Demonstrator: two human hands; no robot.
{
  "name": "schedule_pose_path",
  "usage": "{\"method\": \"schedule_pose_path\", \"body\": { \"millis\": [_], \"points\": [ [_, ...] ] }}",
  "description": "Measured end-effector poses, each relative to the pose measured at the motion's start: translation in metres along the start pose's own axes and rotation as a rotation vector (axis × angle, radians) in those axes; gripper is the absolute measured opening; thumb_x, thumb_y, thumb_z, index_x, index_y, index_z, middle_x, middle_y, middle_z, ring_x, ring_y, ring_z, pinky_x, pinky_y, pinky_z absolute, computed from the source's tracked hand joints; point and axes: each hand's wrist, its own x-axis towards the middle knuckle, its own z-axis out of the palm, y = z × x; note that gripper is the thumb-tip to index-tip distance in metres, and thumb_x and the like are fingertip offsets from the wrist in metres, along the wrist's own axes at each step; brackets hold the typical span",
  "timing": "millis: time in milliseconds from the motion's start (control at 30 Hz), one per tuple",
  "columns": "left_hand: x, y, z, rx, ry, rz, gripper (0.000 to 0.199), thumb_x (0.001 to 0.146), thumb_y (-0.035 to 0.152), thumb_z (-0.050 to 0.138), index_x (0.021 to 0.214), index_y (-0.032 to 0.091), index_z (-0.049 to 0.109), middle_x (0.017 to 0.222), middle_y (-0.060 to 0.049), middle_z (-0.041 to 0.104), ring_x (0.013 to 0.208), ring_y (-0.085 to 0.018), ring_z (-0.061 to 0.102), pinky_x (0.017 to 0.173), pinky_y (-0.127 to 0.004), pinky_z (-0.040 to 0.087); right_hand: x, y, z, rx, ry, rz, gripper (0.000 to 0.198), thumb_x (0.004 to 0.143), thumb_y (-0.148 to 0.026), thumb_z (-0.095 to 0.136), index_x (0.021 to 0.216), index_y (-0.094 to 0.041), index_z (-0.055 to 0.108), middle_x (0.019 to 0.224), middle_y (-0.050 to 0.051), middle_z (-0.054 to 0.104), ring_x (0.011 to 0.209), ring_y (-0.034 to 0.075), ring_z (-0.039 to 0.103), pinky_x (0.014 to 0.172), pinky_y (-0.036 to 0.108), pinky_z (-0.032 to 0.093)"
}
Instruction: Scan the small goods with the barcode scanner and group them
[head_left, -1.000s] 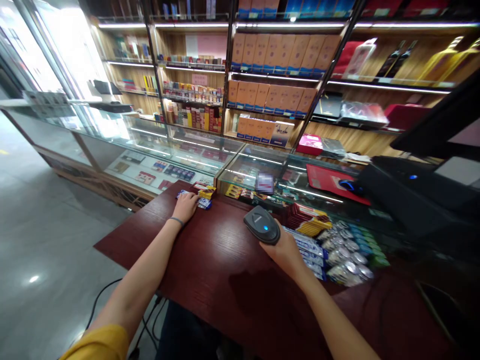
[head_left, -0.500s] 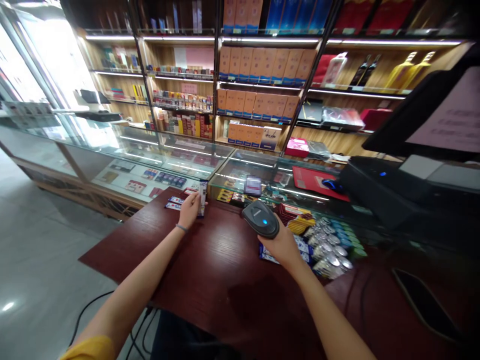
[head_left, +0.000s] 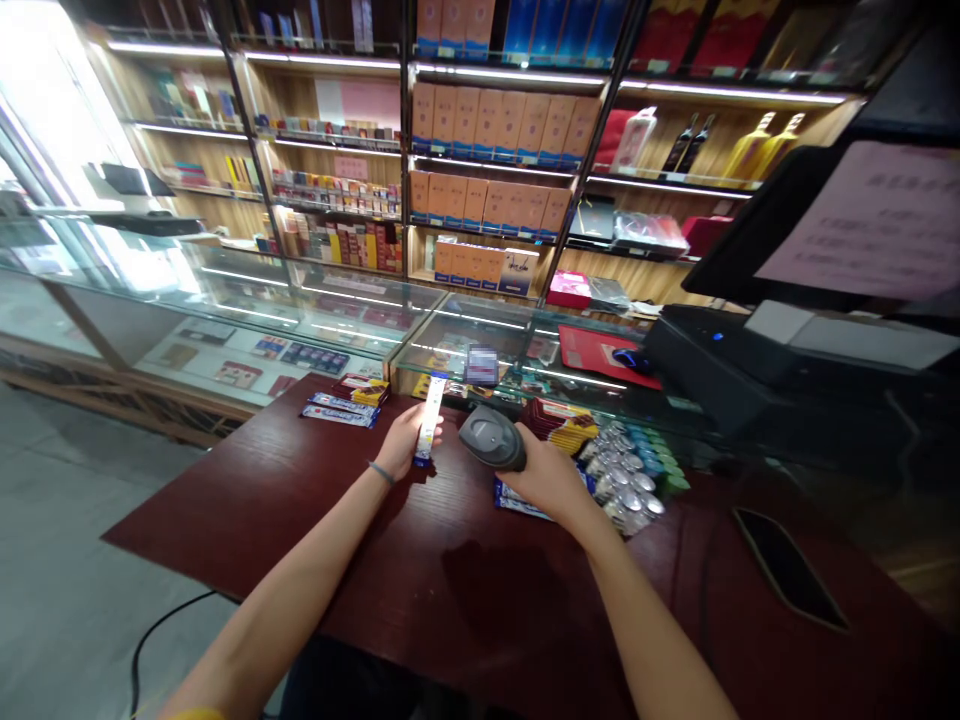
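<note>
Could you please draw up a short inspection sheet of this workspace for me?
Surface: dark red-brown counter, glossy, with a shadow towards its near edge.
Items in hand: wrapped bar, held above the counter; grey scanner.
Clutter: blue-and-white packs and brown packs at left; brown-and-yellow stack, silver-topped containers and phone-like slab at right; half-hidden packs by the right hand.
Left hand: gripping the bar.
Right hand: closed on the scanner.
Cables: black cable on the floor, left.
Surroundings: glass case, lit shelves, screen with a pink sheet.
</note>
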Motion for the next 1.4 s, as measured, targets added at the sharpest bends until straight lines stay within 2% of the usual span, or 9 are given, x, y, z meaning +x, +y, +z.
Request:
{"method": "schedule_pose_path", "body": {
  "millis": [100,233,367,467,600,800,933,1100,1400],
  "points": [
    [0.000,0.000,-0.003,-0.045,-0.018,-0.007,0.027,0.089,0.037,0.067,0.105,0.014,0.067,0.101,-0.011,0.072,0.071,-0.014,0.068,0.062,-0.029,0.061,0.001,0.000,-0.004,0.042,-0.005,0.036,0.040,0.076,-0.032,0.071,0.113,-0.026,0.058,0.088,0.006,0.075,0.085,0.032,0.072,0.064,0.028,0.042],
    [0.000,-0.001,-0.004,-0.063,-0.105,0.032,0.038,0.086,0.033,0.070,0.120,0.017,0.067,0.113,-0.010,0.071,0.084,-0.015,0.069,0.074,-0.029,0.060,0.002,0.012,-0.013,0.182,0.076,0.052,0.045,0.075,-0.029,0.072,0.117,-0.026,0.056,0.093,0.005,0.075,0.093,0.031,0.072,0.072,0.032,0.048],
    [0.002,-0.003,0.006,0.188,-0.213,0.222,0.054,0.081,0.037,0.074,0.132,0.022,0.065,0.120,-0.007,0.070,0.095,-0.016,0.068,0.086,-0.029,0.056,0.001,0.032,-0.028,0.276,0.200,0.023,0.054,0.076,-0.029,0.072,0.127,-0.027,0.056,0.102,0.005,0.075,0.101,0.029,0.070,0.082,0.036,0.052],
    [0.005,-0.004,0.023,0.422,-0.239,0.380,0.053,0.079,0.038,0.075,0.128,0.022,0.067,0.113,-0.005,0.073,0.097,-0.019,0.067,0.093,-0.032,0.053,-0.002,0.047,-0.042,0.299,0.301,0.040,0.055,0.077,-0.031,0.072,0.130,-0.028,0.056,0.105,0.005,0.075,0.102,0.028,0.070,0.085,0.037,0.053],
    [0.002,-0.012,0.054,0.653,-0.306,0.495,0.035,0.082,0.038,0.071,0.113,0.023,0.073,0.110,-0.007,0.075,0.100,-0.025,0.069,0.094,-0.038,0.053,-0.010,0.062,-0.061,0.332,0.422,0.086,0.051,0.079,-0.034,0.070,0.128,-0.028,0.058,0.101,0.004,0.075,0.095,0.027,0.071,0.078,0.036,0.055],
    [-0.019,-0.047,0.105,0.980,-0.503,0.724,0.024,0.090,0.031,0.061,0.111,0.025,0.073,0.113,-0.007,0.074,0.106,-0.026,0.067,0.099,-0.040,0.050,-0.027,0.079,-0.088,0.432,0.523,0.127,0.049,0.080,-0.033,0.067,0.127,-0.026,0.058,0.089,0.003,0.072,0.078,0.023,0.070,0.063,0.030,0.055],
    [-0.033,-0.072,0.125,1.093,-0.623,0.838,0.024,0.094,0.026,0.058,0.113,0.024,0.072,0.113,-0.009,0.074,0.107,-0.026,0.066,0.098,-0.041,0.051,-0.037,0.090,-0.101,0.484,0.576,0.165,0.044,0.080,-0.034,0.068,0.122,-0.024,0.059,0.074,-0.001,0.067,0.062,0.019,0.064,0.054,0.027,0.051],
    [-0.040,-0.090,0.130,1.214,-0.705,0.971,0.027,0.097,0.022,0.052,0.115,0.024,0.071,0.113,-0.011,0.072,0.107,-0.026,0.064,0.098,-0.044,0.049,-0.048,0.101,-0.114,0.589,0.606,0.237,0.036,0.081,-0.035,0.067,0.115,-0.024,0.060,0.061,-0.005,0.060,0.040,0.013,0.049,0.041,0.026,0.042],
    [-0.041,-0.098,0.125,1.311,-0.693,1.038,0.030,0.096,0.020,0.052,0.119,0.024,0.070,0.118,-0.011,0.069,0.111,-0.027,0.060,0.100,-0.046,0.047,-0.052,0.104,-0.121,0.640,0.656,0.206,0.036,0.080,-0.031,0.068,0.114,-0.024,0.058,0.051,-0.008,0.051,0.038,0.013,0.046,0.040,0.026,0.039]
  ]
}}
